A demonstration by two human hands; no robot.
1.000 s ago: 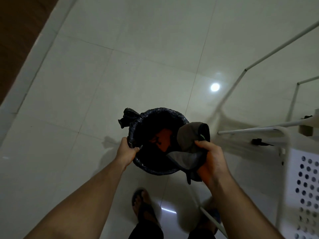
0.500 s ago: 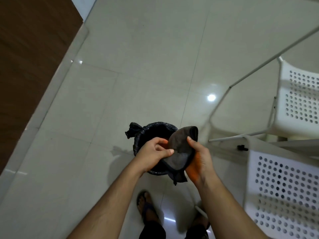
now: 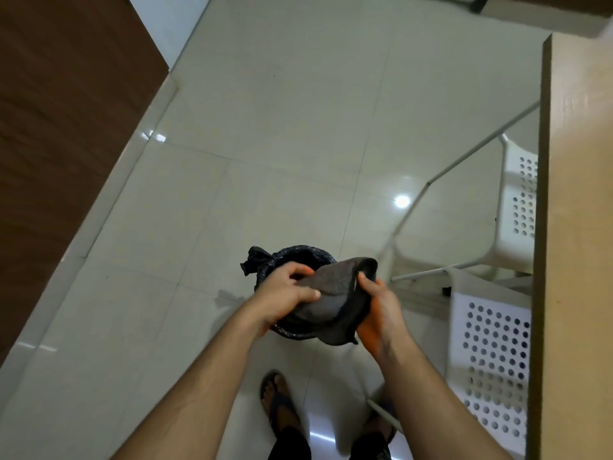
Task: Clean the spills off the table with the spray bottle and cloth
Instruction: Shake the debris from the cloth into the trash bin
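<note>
A dark grey cloth (image 3: pixel 335 295) is bunched between both my hands, held over a small bin lined with a black bag (image 3: pixel 265 260) on the floor. My left hand (image 3: pixel 287 293) grips the cloth's left side with fingers curled into it. My right hand (image 3: pixel 378 307) holds the right side from below, thumb over the fold. The wooden table (image 3: pixel 577 227) runs along the right edge of the view. No spray bottle is in view.
Two white perforated chairs (image 3: pixel 491 353) stand tucked against the table on the right. A brown wooden panel (image 3: pixel 59 144) fills the left. Glossy pale floor tiles (image 3: pixel 282 144) stretch ahead; my sandalled feet are below.
My left hand let go of the bin's rim and took hold of the cloth. The view has tilted up, and the table edge on the right has come into sight.
</note>
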